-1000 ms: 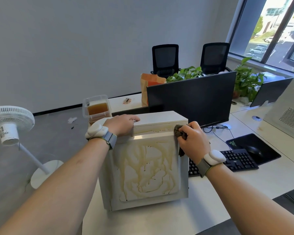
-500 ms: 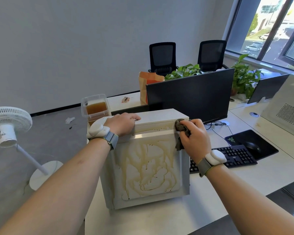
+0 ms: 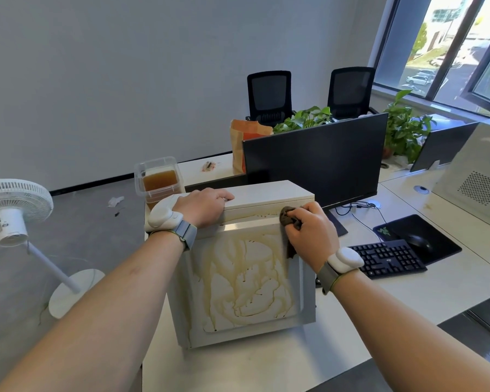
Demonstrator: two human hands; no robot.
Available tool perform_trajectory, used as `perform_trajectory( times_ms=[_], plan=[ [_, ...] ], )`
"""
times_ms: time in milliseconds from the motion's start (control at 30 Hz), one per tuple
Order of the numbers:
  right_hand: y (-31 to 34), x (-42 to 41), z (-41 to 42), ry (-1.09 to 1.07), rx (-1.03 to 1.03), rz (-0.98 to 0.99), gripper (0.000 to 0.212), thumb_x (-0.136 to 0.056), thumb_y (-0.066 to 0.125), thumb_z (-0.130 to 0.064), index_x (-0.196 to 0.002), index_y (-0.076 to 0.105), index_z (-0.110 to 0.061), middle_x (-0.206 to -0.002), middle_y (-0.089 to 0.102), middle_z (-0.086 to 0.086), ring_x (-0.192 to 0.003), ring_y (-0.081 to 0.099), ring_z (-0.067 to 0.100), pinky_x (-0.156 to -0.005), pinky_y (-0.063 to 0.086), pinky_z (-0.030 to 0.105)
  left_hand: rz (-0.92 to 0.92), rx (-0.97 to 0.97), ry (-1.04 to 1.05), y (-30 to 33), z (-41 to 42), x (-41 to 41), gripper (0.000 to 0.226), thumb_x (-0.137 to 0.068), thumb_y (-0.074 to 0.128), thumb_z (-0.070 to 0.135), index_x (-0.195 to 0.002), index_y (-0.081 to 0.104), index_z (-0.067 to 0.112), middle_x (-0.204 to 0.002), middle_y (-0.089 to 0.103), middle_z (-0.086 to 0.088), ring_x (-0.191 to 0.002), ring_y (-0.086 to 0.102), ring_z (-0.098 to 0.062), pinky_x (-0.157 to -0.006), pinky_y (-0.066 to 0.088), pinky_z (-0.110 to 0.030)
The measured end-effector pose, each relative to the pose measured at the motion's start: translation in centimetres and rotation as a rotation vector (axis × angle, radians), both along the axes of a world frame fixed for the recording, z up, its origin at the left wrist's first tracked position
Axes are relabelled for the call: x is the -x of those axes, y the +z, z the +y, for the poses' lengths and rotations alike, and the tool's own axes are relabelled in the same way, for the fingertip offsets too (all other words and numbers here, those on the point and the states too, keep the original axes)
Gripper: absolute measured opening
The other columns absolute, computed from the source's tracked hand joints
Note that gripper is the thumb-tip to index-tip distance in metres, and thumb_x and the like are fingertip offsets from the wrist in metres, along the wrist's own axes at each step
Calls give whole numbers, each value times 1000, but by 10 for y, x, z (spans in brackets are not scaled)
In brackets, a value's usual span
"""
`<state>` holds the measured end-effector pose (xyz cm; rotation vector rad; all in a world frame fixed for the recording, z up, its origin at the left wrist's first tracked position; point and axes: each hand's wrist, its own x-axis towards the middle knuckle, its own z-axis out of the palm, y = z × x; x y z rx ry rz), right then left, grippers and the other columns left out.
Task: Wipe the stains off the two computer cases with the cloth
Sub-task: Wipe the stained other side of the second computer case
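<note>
case (image 3: 246, 281): smooth matt white panel, stained | cloth (image 3: 288, 217): dark, crumpled fabric

From my seat, most of the dark cloth (image 3: 287, 219) is buried inside the right hand (image 3: 309, 232), so I can only see a bunched end at the fingertips and a strip hanging below the palm. The left hand (image 3: 203, 206) covers the near corner of the stained computer case (image 3: 238, 278), and its fingertips curl out of sight over the top edge. The second computer case (image 3: 475, 179) is cut off by the right border, the monitor (image 3: 314, 165) hides part of the paper bag (image 3: 245, 142), and the small scrap (image 3: 208, 166) on the far desk is too tiny for me to identify.
</note>
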<state>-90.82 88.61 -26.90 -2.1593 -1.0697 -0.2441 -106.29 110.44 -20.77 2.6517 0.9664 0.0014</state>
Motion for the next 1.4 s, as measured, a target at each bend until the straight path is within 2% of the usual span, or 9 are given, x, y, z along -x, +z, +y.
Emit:
perform_trajectory(
  times_ms=[133, 300, 433, 567, 767, 900, 1067, 1200, 1400],
  plan=[
    [10, 3, 4, 23, -82, -38, 22, -88, 68, -19, -109, 75, -17, -107, 58, -1, -79, 58, 19, -63, 54, 32, 8, -1, 1, 1, -1, 1, 49, -104, 22, 32, -139, 50, 53, -157, 45, 8, -138, 45, -26, -109, 42, -51],
    [3, 7, 1, 40, -8, -6, 20, -89, 67, -20, -107, 77, -17, -103, 57, -2, -74, 57, 21, -62, 51, 31, 1, -2, 8, 1, -1, 1, 50, -104, 22, 32, -139, 50, 53, -156, 46, 8, -137, 45, -26, -109, 42, -50],
    [8, 10, 5, 63, -68, -53, 27, -90, 66, -15, -116, 73, -17, -111, 59, 1, -84, 60, 21, -65, 55, 32, -4, 1, 10, 0, -1, 1, 49, -105, 22, 32, -138, 51, 53, -156, 46, 7, -137, 45, -27, -110, 41, -51],
    [1, 15, 8, 91, 11, -26, 28, -91, 64, -19, -118, 73, -20, -109, 55, -3, -81, 59, 22, -65, 58, 38, -6, 3, 14, 0, 0, 1, 49, -105, 22, 33, -139, 51, 53, -157, 45, 8, -138, 45, -26, -111, 41, -51],
    [8, 18, 11, 88, -29, -37, 31, -91, 65, -16, -121, 72, -18, -113, 58, 1, -82, 60, 24, -64, 57, 36, 8, -9, 16, 0, 0, 0, 49, -105, 22, 32, -138, 51, 53, -156, 45, 7, -137, 45, -26, -110, 42, -50],
    [9, 19, 12, 94, 74, -28, 27, -93, 62, -19, -118, 73, -21, -109, 54, -2, -77, 56, 22, -63, 55, 34, 8, -6, 19, 0, 3, -2, 51, -102, 21, 33, -138, 50, 55, -155, 46, 7, -136, 46, -25, -110, 42, -50],
    [15, 18, 13, 86, -21, -44, 29, -92, 64, -18, -121, 71, -20, -112, 56, -1, -81, 59, 21, -62, 54, 33, 13, -26, 14, -2, 2, -1, 52, -101, 20, 34, -138, 50, 55, -155, 47, 7, -135, 47, -27, -109, 43, -50],
    [12, 22, 15, 113, 107, -31, 30, -94, 61, -20, -121, 72, -24, -110, 54, -4, -79, 54, 18, -62, 46, 27, 7, -23, 18, -1, 3, -2, 54, -99, 19, 35, -138, 50, 56, -155, 46, 7, -135, 47, -27, -109, 43, -50],
    [16, 29, 21, 162, 62, -44, 31, -93, 64, -17, -122, 72, -21, -112, 56, -1, -83, 59, 20, -66, 56, 32, -5, -45, 16, -4, 2, 0, 50, -103, 20, 34, -139, 49, 55, -155, 47, 8, -134, 48, -26, -105, 42, -48]
  ],
)
